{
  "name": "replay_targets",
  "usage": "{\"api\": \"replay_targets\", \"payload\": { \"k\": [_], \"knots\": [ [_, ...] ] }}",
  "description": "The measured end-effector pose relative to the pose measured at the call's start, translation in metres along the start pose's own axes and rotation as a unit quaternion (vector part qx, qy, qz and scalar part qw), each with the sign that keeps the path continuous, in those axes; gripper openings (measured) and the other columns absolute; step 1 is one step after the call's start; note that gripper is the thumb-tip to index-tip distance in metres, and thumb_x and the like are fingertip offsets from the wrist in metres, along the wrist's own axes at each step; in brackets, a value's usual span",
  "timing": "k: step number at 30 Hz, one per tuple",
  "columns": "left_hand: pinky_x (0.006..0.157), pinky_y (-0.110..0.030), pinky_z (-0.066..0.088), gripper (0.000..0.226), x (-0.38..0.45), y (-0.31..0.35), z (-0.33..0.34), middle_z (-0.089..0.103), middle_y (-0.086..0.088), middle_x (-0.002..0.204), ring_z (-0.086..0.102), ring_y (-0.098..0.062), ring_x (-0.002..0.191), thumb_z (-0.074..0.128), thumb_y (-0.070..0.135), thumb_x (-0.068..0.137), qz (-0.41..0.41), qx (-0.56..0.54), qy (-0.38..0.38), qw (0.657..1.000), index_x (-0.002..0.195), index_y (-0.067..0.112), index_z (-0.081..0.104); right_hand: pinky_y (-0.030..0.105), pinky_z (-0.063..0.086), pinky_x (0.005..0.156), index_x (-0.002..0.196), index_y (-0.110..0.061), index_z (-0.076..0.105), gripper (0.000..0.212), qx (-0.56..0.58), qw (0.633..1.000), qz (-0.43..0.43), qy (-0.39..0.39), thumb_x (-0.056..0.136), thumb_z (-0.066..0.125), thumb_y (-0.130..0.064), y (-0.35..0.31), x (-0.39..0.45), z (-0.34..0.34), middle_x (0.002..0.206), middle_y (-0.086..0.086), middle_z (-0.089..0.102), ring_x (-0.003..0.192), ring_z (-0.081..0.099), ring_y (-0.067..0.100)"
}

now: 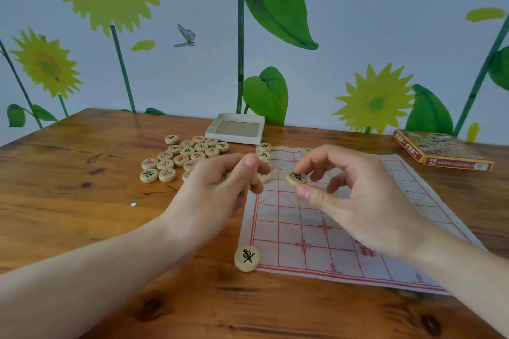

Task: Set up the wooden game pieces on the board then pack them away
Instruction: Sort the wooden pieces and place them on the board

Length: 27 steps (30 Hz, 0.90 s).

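- One wooden piece [247,258] with a black character sits nearest, on the near left corner of the board [325,231] — half over its edge, apart from both hands.
- Board itself looks like a thin printed sheet, soft and wrinkled at the far edge; I judge it will slide or ruck if a disc is dragged across it, so pieces want setting down from above.
- Right hand [355,201] pinches a black-marked disc [296,178] by its rim between thumb and forefinger, above the board; other fingers are spread.
- Left hand [217,187] is curled shut on a piece [254,177], mostly hidden.
- Discs look light, stiff and smooth — best gripped on the rim.
- Loose pile [184,155] lies on the table [68,201] left of the board.
- Farthest, the empty box tray [235,129], and the lid [440,150] at far right.
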<state>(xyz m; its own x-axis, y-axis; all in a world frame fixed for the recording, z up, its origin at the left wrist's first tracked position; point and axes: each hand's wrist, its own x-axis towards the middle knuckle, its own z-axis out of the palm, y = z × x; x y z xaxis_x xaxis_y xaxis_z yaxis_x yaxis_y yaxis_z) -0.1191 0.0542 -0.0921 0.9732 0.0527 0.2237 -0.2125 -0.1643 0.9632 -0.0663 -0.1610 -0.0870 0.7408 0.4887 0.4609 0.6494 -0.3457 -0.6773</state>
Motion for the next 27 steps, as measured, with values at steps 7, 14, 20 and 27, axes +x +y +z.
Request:
{"api": "replay_targets", "payload": {
  "k": [7, 14, 20, 27],
  "knots": [
    [0.05, -0.019, 0.038, 0.038, 0.022, 0.006, 0.035, 0.057, 0.002, 0.066, 0.043, -0.007, 0.052, 0.063, 0.047, 0.089, 0.021, -0.018, -0.034, 0.999, 0.084, 0.011, 0.072, 0.016, 0.04, 0.075, 0.088, -0.04, 0.071, 0.013, -0.076, 0.995, -0.009, -0.058, 0.079, 0.081, -0.042, 0.001, -0.035, -0.013, 0.096, -0.024, 0.069, 0.102, 0.058, 0.006],
    [0.049, -0.02, 0.036, 0.027, 0.029, -0.011, 0.032, 0.06, -0.005, 0.068, 0.041, -0.009, 0.052, 0.066, 0.034, 0.09, 0.0, -0.067, 0.004, 0.998, 0.08, 0.01, 0.074, 0.017, 0.041, 0.084, 0.09, -0.035, 0.07, 0.005, -0.099, 0.985, -0.013, -0.138, 0.09, 0.071, -0.041, 0.008, -0.04, -0.006, 0.095, -0.015, 0.066, 0.105, 0.057, 0.01],
    [0.051, -0.022, 0.033, 0.025, 0.029, -0.014, 0.029, 0.06, -0.005, 0.068, 0.04, -0.009, 0.053, 0.062, 0.019, 0.098, -0.01, -0.076, -0.022, 0.997, 0.086, 0.001, 0.073, 0.012, 0.04, 0.081, 0.096, -0.037, 0.068, 0.01, -0.091, 0.993, -0.024, -0.065, 0.088, 0.067, -0.032, 0.006, -0.04, -0.008, 0.095, -0.018, 0.066, 0.104, 0.059, 0.009],
    [0.049, -0.02, 0.036, 0.026, 0.024, -0.008, 0.027, 0.058, -0.004, 0.064, 0.043, -0.012, 0.055, 0.075, 0.036, 0.084, 0.021, -0.062, -0.047, 0.997, 0.081, 0.011, 0.077, 0.023, 0.048, 0.073, 0.118, -0.041, 0.067, 0.047, -0.08, 0.995, -0.055, 0.019, 0.076, 0.087, -0.036, -0.006, -0.002, -0.005, 0.103, -0.014, 0.065, 0.096, 0.062, 0.013]
  ]
}}
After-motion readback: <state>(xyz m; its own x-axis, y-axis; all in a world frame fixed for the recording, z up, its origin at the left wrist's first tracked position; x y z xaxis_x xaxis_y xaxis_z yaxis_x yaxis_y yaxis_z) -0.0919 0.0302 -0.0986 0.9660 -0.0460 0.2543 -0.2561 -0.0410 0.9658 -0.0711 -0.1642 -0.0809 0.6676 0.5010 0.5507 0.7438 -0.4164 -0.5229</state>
